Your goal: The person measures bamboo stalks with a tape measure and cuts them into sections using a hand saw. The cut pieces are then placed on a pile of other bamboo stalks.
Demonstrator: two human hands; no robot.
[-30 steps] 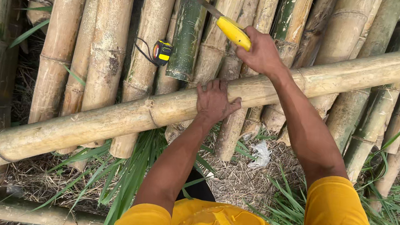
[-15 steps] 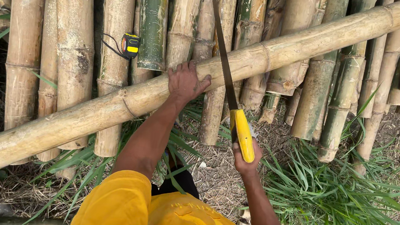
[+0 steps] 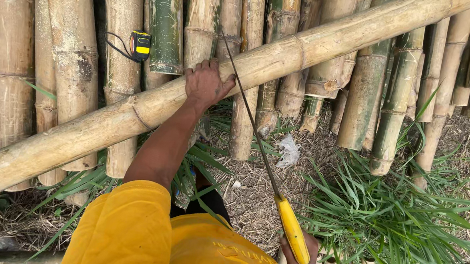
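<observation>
Soft even daylight, faint shadows, sharp focus, no glare

The long pale bamboo pole (image 3: 288, 57) lying slantwise across the stack runs out of the frame at both the lower left and the upper right, so neither end shows. The upright bamboo stems (image 3: 71, 47) beneath it are cut off by the top edge. The right hand (image 3: 306, 262), low in the frame, is mostly hidden behind the yellow handle of the thin-bladed saw (image 3: 293, 229); its grip is only partly visible. The small yellow-and-black tape measure (image 3: 140, 45) is too small to read.
</observation>
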